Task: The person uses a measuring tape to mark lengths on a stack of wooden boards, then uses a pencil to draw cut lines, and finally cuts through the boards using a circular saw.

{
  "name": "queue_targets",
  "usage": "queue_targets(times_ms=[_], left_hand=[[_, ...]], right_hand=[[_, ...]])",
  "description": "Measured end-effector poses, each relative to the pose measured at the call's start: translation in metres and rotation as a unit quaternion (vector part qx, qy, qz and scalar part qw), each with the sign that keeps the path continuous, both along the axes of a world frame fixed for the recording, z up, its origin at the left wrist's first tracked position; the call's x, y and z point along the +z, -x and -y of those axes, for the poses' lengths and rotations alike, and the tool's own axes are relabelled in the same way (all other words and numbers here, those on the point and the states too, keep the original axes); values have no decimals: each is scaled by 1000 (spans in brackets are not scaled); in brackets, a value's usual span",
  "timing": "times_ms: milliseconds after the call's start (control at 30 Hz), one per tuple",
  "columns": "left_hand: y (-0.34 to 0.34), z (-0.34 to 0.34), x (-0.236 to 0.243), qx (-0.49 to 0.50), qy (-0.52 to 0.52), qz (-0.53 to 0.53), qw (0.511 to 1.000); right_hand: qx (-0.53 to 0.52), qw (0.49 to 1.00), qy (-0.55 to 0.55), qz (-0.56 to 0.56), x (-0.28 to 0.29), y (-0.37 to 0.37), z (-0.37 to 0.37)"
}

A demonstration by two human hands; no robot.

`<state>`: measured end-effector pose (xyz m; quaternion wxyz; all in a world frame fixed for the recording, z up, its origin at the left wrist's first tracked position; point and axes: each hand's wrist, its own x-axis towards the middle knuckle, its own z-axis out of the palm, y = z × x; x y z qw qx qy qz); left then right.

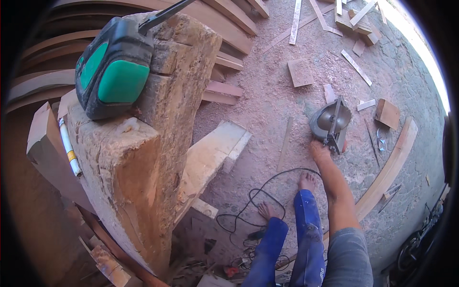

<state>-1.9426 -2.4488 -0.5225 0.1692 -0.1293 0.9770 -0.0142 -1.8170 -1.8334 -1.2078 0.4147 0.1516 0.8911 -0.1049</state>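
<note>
My right arm reaches down past my legs, and my right hand (319, 150) is closed on a circular saw (331, 125) held low over the dusty ground. Its dark guard and flat base plate face up toward me; the fingers are partly hidden behind the saw. A black power cord (258, 190) loops across the ground by my bare feet. My left hand is out of view. On the left, a black and green tape measure (117, 71) rests on a thick rough timber beam (165, 110). Beside it lies a white marker-like stick (70, 147) with a yellow band.
Curved wooden pieces (220, 24) are stacked at the far left. A cut board (210, 158) juts out from the beam. Wood blocks (387, 114), scraps (356, 68) and a long curved plank (389, 172) lie on the sawdust-covered ground. Dark machinery (416, 246) stands at the lower right.
</note>
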Motion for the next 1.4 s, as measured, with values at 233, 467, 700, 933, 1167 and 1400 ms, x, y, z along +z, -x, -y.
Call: queue_targets(times_ms=[233, 467, 700, 933, 1167, 1400], left_hand=[[-31, -2, 37, 3, -28, -21, 999], [-40, 34, 14, -152, -89, -141, 974], [-37, 28, 28, -186, -128, -181, 957], [-39, 27, 25, -170, -158, -204, 951], [-36, 23, 27, -169, -189, -263, 931], [-38, 26, 29, -156, -216, -246, 932]], right_hand=[[18, 998, 46, -41, 142, 27, -28], [-35, 950, 204, -232, 336, -26, -30], [-399, 765, 461, -207, 571, -44, 49], [-472, 717, 461, -223, 755, -48, 194], [-318, 786, 410, -336, 799, -74, 236], [-211, 821, 376, -376, 821, -71, 288]])
